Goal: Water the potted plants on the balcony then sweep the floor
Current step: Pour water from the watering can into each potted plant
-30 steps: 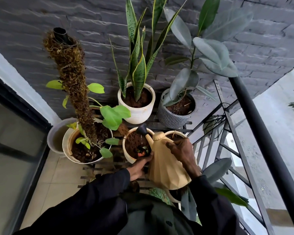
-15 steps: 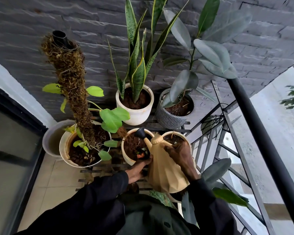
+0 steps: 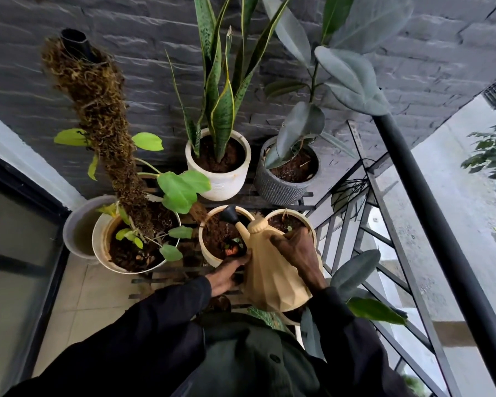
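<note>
**Balcony corner, head view. Items by size.**

1. Grey brick wall (image 3: 441,67), behind everything.
2. Black railing (image 3: 427,213), along the right side.
3. Slatted rack (image 3: 166,279), stepped in tiers, carrying the pots.
4. Moss-pole pot (image 3: 98,242), at the rack's left edge. The pole leans and the leaves are light green.
5. White pot (image 3: 221,181) with a snake plant, on the back tier towards the left.
6. Grey ribbed pot (image 3: 281,190) with a rubber plant, on the back tier towards the right, just beside item 5.
7. Small cream pot (image 3: 202,239), middle of the front tier, dark soil. This is the pot being watered.
8. Second cream pot (image 3: 278,213), just right of item 7 and partly hidden by the can.
9. Watering can (image 3: 272,282), tan and faceted, held above the front tier and tipped forward and left.
10. Right hand (image 3: 295,247), fingers clamped round the can's upper back and carrying its weight.
11. Left hand (image 3: 226,273), fingertips meeting the can's lower front face. Whether they curl beneath it cannot be told.
12. Black rose (image 3: 229,214) on the spout, directly over item 7's soil.
13. Seedling (image 3: 235,246), at the near side of item 7, close to the left fingers.

**Handling note, step in hand (judgement).** Watering is under way and sweeping has not begun.
- Hold a shallow tilt so the flow stays gentle.
- Aim the rose at bare soil rather than at the seedling.
- Use the left hand to steady the can, not to lift it.
- Stop before water pools at the rim, since overflow would drip through the slats onto the floor tiles.
</note>
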